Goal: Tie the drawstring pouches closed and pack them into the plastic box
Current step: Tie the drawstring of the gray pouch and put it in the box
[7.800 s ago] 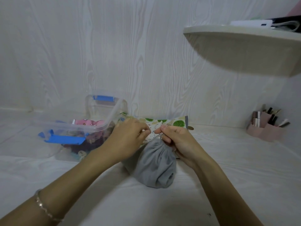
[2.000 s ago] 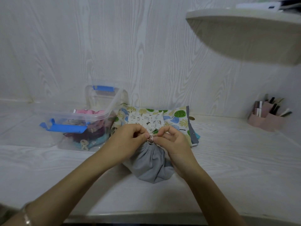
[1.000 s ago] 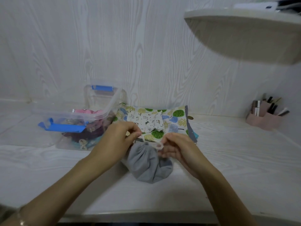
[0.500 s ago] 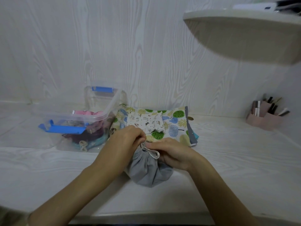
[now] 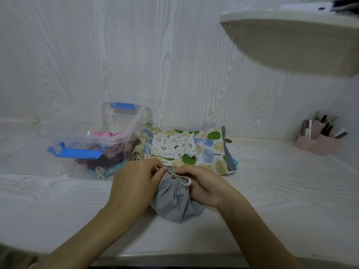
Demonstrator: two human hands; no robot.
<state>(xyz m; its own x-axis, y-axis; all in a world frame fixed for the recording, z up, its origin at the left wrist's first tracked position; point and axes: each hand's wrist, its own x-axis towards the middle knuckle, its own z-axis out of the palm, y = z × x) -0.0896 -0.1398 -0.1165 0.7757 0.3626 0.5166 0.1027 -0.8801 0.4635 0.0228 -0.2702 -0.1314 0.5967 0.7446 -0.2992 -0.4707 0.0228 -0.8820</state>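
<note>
A grey drawstring pouch lies on the white desk, its mouth gathered tight. My left hand pinches the drawstring at the pouch's neck. My right hand grips the pouch's right side and holds a pale loop of drawstring. Behind them lies a flat stack of patterned pouches, with a small animal-print pouch on top. The clear plastic box with blue latches stands open at the left, holding several pouches.
A pink organiser with pens stands at the far right of the desk. A white shelf juts out overhead at the upper right. The box lid lies left of the box. The desk's front edge runs close below my forearms.
Over the last second my hands closed back together at the pouch's neck, and the loop of drawstring now lies across the gathered top under my right fingers.
</note>
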